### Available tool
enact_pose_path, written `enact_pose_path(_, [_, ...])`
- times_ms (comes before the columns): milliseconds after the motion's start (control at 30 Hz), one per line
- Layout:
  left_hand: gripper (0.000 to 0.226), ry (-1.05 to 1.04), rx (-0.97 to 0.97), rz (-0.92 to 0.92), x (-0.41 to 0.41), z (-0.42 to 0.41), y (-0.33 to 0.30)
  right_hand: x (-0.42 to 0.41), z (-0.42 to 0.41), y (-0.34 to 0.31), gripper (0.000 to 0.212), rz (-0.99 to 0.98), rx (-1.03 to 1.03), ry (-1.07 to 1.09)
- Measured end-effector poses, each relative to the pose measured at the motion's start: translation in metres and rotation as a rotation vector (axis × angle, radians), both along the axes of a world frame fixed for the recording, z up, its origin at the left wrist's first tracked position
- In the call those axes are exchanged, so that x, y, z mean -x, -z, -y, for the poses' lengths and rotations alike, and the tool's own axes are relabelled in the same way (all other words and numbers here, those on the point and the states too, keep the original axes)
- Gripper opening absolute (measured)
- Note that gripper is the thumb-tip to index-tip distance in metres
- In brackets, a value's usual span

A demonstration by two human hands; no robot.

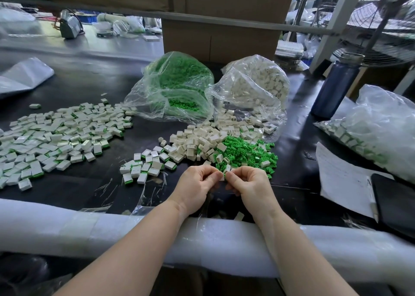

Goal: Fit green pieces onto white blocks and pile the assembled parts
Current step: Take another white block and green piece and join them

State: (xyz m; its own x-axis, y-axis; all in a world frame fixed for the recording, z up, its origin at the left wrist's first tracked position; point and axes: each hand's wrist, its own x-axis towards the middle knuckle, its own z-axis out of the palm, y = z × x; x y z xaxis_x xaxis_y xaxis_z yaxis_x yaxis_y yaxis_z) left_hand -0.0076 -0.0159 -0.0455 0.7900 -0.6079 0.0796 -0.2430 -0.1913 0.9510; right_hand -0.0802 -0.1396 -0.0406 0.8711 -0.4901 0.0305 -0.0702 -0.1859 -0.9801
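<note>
Left hand and right hand meet fingertip to fingertip, both pinching one small white block between them. A bit of green shows at the joint, but whether a green piece is seated cannot be told; fingers cover most of it.

Risk: pinch is at the very tips. If the piece goes in crooked, pressing harder may jam it or pop the part out toward the padded table edge under the wrists.

Just beyond the right hand: loose green pieces, touching the loose white blocks beyond both hands. The heaps overlap, so a wrong pick-up is likely.

Just left of the left hand: small cluster of assembled parts. It lies near the white blocks; a careless toss could mix finished with unfinished.

Far left: main pile. Farthest: bag of green pieces, bag of white blocks.
</note>
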Motion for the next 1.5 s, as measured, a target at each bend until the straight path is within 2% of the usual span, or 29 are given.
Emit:
enact_pose_path(200, [0.014,0.01,-0.093,0.059,-0.0002,0.0005,0.0016,0.0004,-0.0002,-0.0006,0.018,-0.04,0.051,-0.035])
enact_pose_path(400, [0.011,0.0,-0.034,0.074,0.0012,0.0028,0.0008,0.0006,-0.0014,-0.0006,0.011,0.061,-0.018,-0.01])
enact_pose_path(500, [0.016,0.037,0.046,0.002,0.0025,0.0035,0.0001,0.0007,0.0007,0.0004,0.01,0.095,-0.085,0.026])
enact_pose_path(600, [0.022,0.061,0.021,0.049,0.0021,0.0027,0.0015,0.0009,0.002,0.0013,0.011,0.095,-0.106,0.049])
enact_pose_path(800, [0.007,-0.04,-0.012,0.109,0.0001,0.003,0.0021,0.0022,0.0032,-0.0002,0.007,0.115,-0.159,-0.009])
enact_pose_path(967, [0.014,-0.017,0.015,0.053,0.0016,0.0017,-0.0015,0.0022,0.0012,-0.0009,0.012,0.098,-0.072,0.01])
enact_pose_path(1167, [0.011,-0.019,-0.067,0.093,0.0014,0.001,-0.0007,0.0014,0.0005,-0.0014,0.016,0.025,0.001,-0.018])
enact_pose_path(1500, [0.013,-0.013,-0.179,0.266,0.0019,0.0014,0.0011,0.0006,0.0015,0.0008,0.021,-0.045,0.106,-0.058])
